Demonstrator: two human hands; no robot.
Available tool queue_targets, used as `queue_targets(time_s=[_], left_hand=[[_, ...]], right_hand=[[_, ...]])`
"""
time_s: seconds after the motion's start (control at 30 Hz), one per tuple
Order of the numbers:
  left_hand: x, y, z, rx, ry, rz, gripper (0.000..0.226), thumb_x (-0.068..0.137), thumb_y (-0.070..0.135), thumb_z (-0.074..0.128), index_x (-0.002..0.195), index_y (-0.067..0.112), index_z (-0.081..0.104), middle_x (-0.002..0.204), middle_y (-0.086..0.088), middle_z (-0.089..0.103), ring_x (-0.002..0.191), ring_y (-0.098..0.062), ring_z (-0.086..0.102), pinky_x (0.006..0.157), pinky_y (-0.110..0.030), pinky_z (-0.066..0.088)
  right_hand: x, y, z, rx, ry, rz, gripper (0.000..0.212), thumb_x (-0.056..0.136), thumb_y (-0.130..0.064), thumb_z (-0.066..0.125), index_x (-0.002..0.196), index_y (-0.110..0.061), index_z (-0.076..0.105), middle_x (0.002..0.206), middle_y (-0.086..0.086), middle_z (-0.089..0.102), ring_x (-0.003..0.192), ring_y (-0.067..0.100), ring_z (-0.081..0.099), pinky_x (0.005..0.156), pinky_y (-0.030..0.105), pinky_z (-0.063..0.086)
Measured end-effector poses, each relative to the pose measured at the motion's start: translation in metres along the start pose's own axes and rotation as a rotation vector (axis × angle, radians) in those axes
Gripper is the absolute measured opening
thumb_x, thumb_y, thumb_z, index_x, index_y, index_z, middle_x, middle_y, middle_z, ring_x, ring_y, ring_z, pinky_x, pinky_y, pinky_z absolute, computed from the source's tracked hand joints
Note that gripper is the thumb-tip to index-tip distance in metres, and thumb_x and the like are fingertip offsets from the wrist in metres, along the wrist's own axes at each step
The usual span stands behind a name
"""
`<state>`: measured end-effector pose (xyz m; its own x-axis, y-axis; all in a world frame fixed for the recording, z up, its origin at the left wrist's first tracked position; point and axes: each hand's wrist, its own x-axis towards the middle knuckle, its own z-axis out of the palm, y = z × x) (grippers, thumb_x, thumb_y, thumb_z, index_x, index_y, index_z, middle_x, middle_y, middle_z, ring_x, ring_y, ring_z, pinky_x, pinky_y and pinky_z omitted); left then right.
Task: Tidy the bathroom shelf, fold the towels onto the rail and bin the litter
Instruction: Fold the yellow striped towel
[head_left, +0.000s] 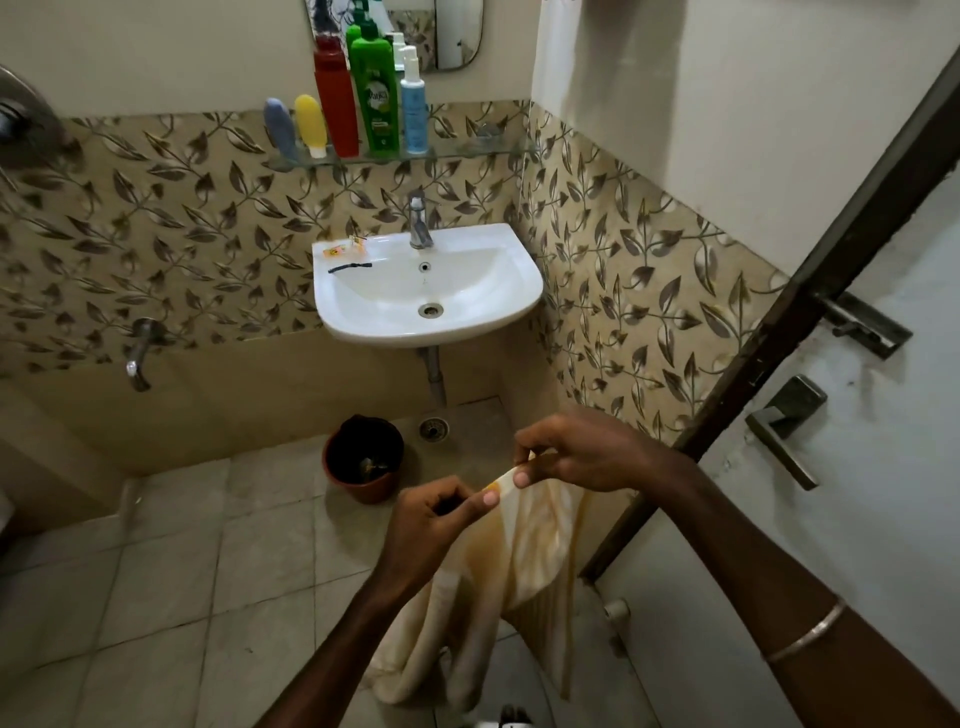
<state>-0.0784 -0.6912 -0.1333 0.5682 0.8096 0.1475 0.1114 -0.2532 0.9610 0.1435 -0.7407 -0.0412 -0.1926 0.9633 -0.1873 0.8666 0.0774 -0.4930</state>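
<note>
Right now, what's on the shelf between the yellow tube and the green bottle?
Head view: one red bottle stands upright on the glass shelf between the yellow tube and the green bottle. Nothing else sits in that stretch.

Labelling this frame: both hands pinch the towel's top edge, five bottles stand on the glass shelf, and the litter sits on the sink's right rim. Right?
One thing is off: the litter lies on the left rim of the sink, beside a black hair tie, as the head view shows. The rest holds: left hand and right hand pinch the towel, five bottles on the glass shelf.
</note>
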Motion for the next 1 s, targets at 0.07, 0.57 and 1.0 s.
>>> queue_targets(time_s=[0.07, 0.57, 1.0], left_hand=[[0.000, -0.005, -0.003, 0.008, 0.031, -0.039, 0.037, 0.082, 0.049, 0.076, 0.069, 0.014, 0.073, 0.067, -0.008, 0.068, 0.065, -0.030, 0.065, 0.059, -0.054, 0.052], [0.013, 0.019, -0.012, 0.159, 0.008, 0.190, 0.023, 0.084, 0.043, 0.076, 0.088, 0.021, 0.081, 0.077, 0.013, 0.076, 0.069, -0.008, 0.073, 0.060, -0.041, 0.058], [0.012, 0.022, -0.039, 0.090, -0.047, 0.130, 0.030, 0.080, 0.045, 0.073, 0.089, 0.017, 0.079, 0.078, 0.005, 0.075, 0.073, -0.015, 0.072, 0.065, -0.039, 0.059]], right_hand=[[-0.002, 0.005, -0.015, -0.010, 0.025, 0.010, 0.004, 0.090, -0.041, 0.068, 0.091, -0.037, 0.068, 0.081, -0.022, 0.061, 0.081, -0.004, 0.058, 0.071, 0.032, 0.049], [0.021, -0.006, -0.002, 0.058, -0.056, -0.028, 0.066, 0.083, -0.039, 0.077, 0.137, -0.059, 0.044, 0.135, -0.014, 0.062, 0.105, -0.002, 0.058, 0.078, 0.018, 0.048], [0.041, -0.026, 0.007, 0.002, -0.054, -0.117, 0.019, 0.089, -0.042, 0.070, 0.105, -0.031, 0.070, 0.098, -0.007, 0.068, 0.090, 0.007, 0.060, 0.076, 0.037, 0.052]])
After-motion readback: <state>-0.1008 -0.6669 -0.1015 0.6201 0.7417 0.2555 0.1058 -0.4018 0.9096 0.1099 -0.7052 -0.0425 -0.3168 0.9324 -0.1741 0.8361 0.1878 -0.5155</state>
